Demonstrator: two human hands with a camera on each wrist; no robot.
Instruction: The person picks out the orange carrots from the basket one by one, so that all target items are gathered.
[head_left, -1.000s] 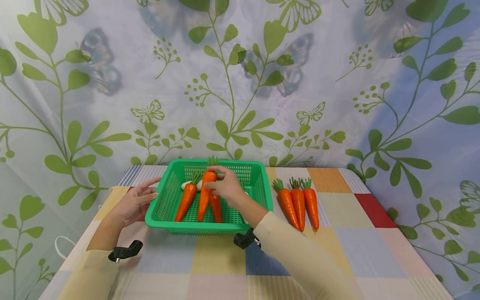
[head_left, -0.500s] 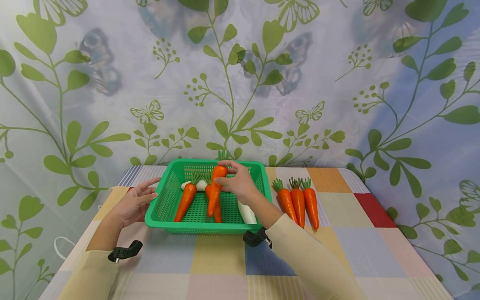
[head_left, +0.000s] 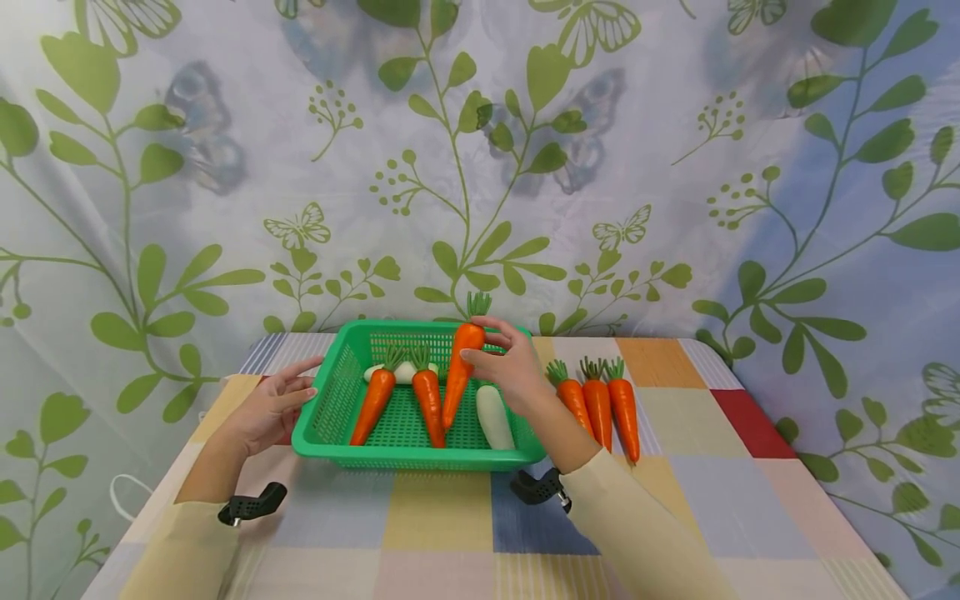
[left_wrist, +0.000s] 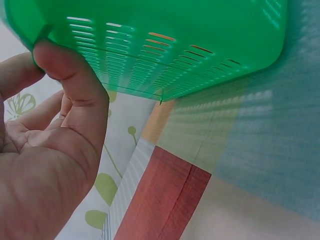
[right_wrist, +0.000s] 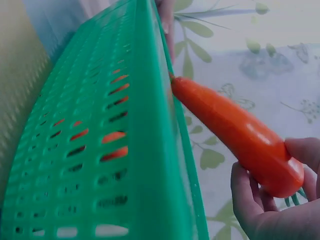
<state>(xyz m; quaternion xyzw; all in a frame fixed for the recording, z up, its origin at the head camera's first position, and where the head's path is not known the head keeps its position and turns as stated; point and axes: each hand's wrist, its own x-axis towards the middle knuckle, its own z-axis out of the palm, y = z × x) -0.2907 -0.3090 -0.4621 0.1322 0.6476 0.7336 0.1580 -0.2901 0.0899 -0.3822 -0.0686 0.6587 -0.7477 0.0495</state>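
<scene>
In the head view my right hand [head_left: 510, 362] grips an orange carrot [head_left: 462, 358] near its green top. The carrot hangs tilted over the green basket [head_left: 420, 457], its tip pointing down and left. The right wrist view shows thumb and fingers round the carrot's [right_wrist: 235, 127] thick end. My left hand [head_left: 262, 412] rests against the basket's left rim with fingers fairly straight; its thumb [left_wrist: 62, 62] touches the rim in the left wrist view. Inside the basket lie two carrots, one at left [head_left: 375, 407] and one mid-basket [head_left: 429, 406], and a white radish-like vegetable [head_left: 493, 418].
Three carrots [head_left: 597, 408] lie side by side on the patchwork tablecloth [head_left: 442, 508], right of the basket. Another white vegetable [head_left: 405, 372] lies at the basket's back. A patterned curtain [head_left: 480, 167] hangs behind the table. A white cable [head_left: 120, 496] is at left.
My right hand has lifted the carrot and moved it rightward across the basket, uncovering the middle carrot and the white vegetable at right. My left hand has stayed at the rim.
</scene>
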